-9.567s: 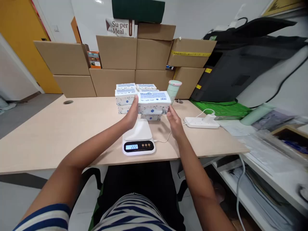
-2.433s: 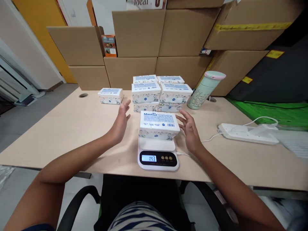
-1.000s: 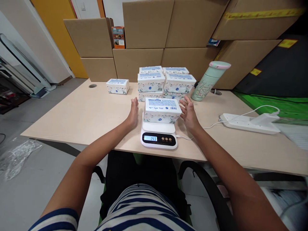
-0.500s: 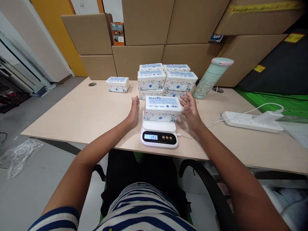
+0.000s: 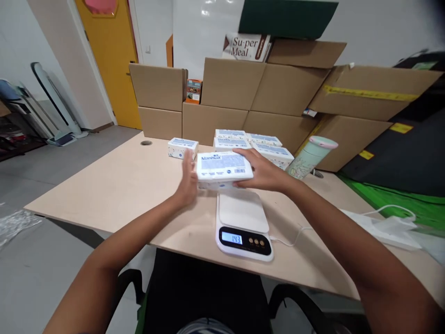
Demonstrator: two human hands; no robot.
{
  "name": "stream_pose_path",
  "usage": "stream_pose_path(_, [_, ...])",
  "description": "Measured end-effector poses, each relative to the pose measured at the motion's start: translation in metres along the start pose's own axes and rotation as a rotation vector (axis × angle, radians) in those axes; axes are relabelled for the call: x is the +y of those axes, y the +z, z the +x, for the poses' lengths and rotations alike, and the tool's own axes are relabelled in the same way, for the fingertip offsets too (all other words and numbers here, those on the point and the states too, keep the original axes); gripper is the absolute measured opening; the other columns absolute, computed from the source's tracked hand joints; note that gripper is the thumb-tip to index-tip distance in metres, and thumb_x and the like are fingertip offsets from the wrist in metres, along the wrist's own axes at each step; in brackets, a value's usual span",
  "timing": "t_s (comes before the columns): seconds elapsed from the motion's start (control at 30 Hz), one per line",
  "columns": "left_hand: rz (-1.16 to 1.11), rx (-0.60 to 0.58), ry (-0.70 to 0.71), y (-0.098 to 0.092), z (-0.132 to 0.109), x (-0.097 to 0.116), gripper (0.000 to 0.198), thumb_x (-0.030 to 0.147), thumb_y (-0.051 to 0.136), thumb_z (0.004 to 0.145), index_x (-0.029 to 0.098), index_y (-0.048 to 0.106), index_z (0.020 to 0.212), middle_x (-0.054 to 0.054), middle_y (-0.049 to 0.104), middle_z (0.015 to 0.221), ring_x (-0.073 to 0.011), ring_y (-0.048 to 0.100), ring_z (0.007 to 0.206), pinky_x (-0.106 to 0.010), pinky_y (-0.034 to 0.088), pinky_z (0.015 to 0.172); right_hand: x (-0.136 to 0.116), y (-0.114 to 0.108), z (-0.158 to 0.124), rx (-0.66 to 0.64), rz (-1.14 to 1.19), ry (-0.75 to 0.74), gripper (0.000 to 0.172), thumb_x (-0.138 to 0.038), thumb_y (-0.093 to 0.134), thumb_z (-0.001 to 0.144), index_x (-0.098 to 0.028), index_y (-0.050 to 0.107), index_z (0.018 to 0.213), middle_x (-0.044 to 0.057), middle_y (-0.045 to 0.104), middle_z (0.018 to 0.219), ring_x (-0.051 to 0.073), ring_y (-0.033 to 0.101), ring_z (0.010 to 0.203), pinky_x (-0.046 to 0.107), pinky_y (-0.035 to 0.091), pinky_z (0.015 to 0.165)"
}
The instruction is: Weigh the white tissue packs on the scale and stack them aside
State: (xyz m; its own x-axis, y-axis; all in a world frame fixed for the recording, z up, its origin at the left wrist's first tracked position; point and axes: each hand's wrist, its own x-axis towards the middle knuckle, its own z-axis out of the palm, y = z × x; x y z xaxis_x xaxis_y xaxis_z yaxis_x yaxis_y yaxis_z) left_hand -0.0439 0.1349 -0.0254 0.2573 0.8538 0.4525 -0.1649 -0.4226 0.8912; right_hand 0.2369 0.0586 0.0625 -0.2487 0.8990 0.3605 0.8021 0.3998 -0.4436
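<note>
A white tissue pack (image 5: 224, 166) with blue print is raised above and behind a white kitchen scale (image 5: 243, 213). My right hand (image 5: 264, 170) grips its right end, thumb and fingers on the top and underside. Flat along its left end, my left hand (image 5: 188, 183) presses with fingers pointing up, slightly blurred. The scale's pan is bare; its lit display (image 5: 232, 238) appears to read 143. Behind the held pack stand several stacked tissue packs (image 5: 232, 143), partly hidden. One single tissue pack (image 5: 182, 147) sits farther left, just beyond my left fingertips.
A mint-green bottle (image 5: 313, 155) stands right of the stack. Cardboard boxes (image 5: 215, 121) line the table's far edge. At right lies a white power strip (image 5: 389, 229), with a white cable (image 5: 294, 240) running to the scale. The wooden table (image 5: 114, 185) extends left.
Both hands have closed in on the tissue pack, which has come up off the scale and moved left. The camera view has tilted upward, showing more of the wall.
</note>
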Motion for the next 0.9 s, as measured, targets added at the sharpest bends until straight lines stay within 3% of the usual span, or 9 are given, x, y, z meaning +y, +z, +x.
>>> stream_pose_path(0.1, [0.348, 0.247, 0.349, -0.073, 0.037, -0.020, 0.128, 0.110, 0.031, 0.082, 0.029, 0.021, 0.180, -0.014, -0.006, 0.193, -0.0379, 0.003, 0.180, -0.056, 0.019, 0.144, -0.014, 0.012, 0.086, 0.071, -0.001, -0.052, 0.112, -0.053, 0.098, 0.070, -0.035, 0.047, 0.168, 0.014, 0.053, 0.164, 0.047, 0.050, 0.156, 0.068, 0.041, 0.131])
stream_pose_path(0.2, [0.623, 0.462, 0.204, -0.131, 0.058, -0.043, 0.123, 0.102, 0.031, 0.092, 0.012, 0.025, 0.177, -0.027, -0.001, 0.191, -0.0408, -0.001, 0.180, -0.061, 0.007, 0.145, -0.016, 0.042, 0.172, 0.122, 0.019, 0.063, 0.115, -0.048, 0.097, 0.068, -0.030, 0.045, 0.169, 0.016, 0.054, 0.160, 0.046, 0.054, 0.152, 0.064, 0.040, 0.132])
stream_pose_path(0.27, [0.684, 0.611, 0.000, -0.149, 0.062, -0.055, 0.107, 0.085, 0.033, 0.104, 0.006, 0.025, 0.176, -0.030, 0.001, 0.189, -0.0403, 0.000, 0.180, -0.062, 0.007, 0.145, -0.012, 0.067, 0.217, 0.133, 0.038, 0.191, 0.118, -0.046, 0.097, 0.067, -0.024, 0.043, 0.169, 0.019, 0.053, 0.159, 0.044, 0.054, 0.153, 0.058, 0.041, 0.133])
stream_pose_path(0.33, [0.696, 0.692, -0.133, -0.153, 0.061, -0.061, 0.090, 0.065, 0.036, 0.110, 0.004, 0.024, 0.175, -0.031, 0.002, 0.189, -0.0389, 0.004, 0.180, -0.060, 0.011, 0.145, -0.003, 0.089, 0.249, 0.117, 0.068, 0.306, 0.120, -0.044, 0.098, 0.064, -0.019, 0.043, 0.168, 0.022, 0.051, 0.161, 0.043, 0.054, 0.153, 0.053, 0.042, 0.133])
stream_pose_path(0.4, [0.715, 0.681, -0.171, -0.149, 0.059, -0.064, 0.082, 0.054, 0.039, 0.110, 0.005, 0.026, 0.175, -0.029, 0.005, 0.190, -0.0373, 0.008, 0.180, -0.058, 0.015, 0.145, 0.008, 0.105, 0.270, 0.089, 0.102, 0.373, 0.119, -0.042, 0.101, 0.060, -0.017, 0.048, 0.163, 0.025, 0.051, 0.162, 0.043, 0.057, 0.150, 0.053, 0.046, 0.130])
stream_pose_path(0.53, [0.748, 0.649, -0.197, -0.143, 0.055, -0.066, 0.079, 0.052, 0.042, 0.110, 0.009, 0.028, 0.175, -0.027, 0.009, 0.190, -0.0368, 0.012, 0.180, -0.058, 0.018, 0.144, 0.032, 0.116, 0.291, 0.006, 0.247, 0.401, 0.112, -0.039, 0.108, 0.047, -0.023, 0.058, 0.146, 0.018, 0.068, 0.143, 0.039, 0.071, 0.129, 0.052, 0.065, 0.106])
stream_pose_path(0.63, [0.736, 0.650, -0.220, -0.143, 0.052, -0.066, 0.077, 0.054, 0.041, 0.111, 0.012, 0.030, 0.175, -0.026, 0.009, 0.191, -0.0356, 0.014, 0.180, -0.057, 0.020, 0.144, 0.042, 0.112, 0.295, -0.129, 0.313, 0.441, 0.113, -0.037, 0.109, 0.045, -0.024, 0.057, 0.145, 0.017, 0.072, 0.138, 0.035, 0.075, 0.119, 0.046, 0.070, 0.094])
stream_pose_path(0.77, [0.705, 0.645, -0.250, -0.143, 0.050, -0.063, 0.074, 0.054, 0.040, 0.112, 0.014, 0.031, 0.174, -0.024, 0.008, 0.191, -0.0345, 0.014, 0.180, -0.054, 0.019, 0.144, 0.049, 0.105, 0.297, -0.221, 0.126, 0.444, 0.114, -0.044, 0.106, 0.049, -0.025, 0.055, 0.149, 0.021, 0.067, 0.150, 0.041, 0.071, 0.131, 0.051, 0.069, 0.100])
stream_pose_path(0.9, [0.688, 0.642, -0.258, -0.143, 0.048, -0.061, 0.073, 0.053, 0.040, 0.112, 0.013, 0.032, 0.173, -0.025, 0.006, 0.191, -0.0343, 0.015, 0.179, -0.052, 0.019, 0.144, 0.054, 0.103, 0.302, -0.244, -0.123, 0.374, 0.111, -0.050, 0.102, 0.053, -0.024, 0.057, 0.151, 0.022, 0.061, 0.160, 0.046, 0.060, 0.147, 0.058, 0.058, 0.118])
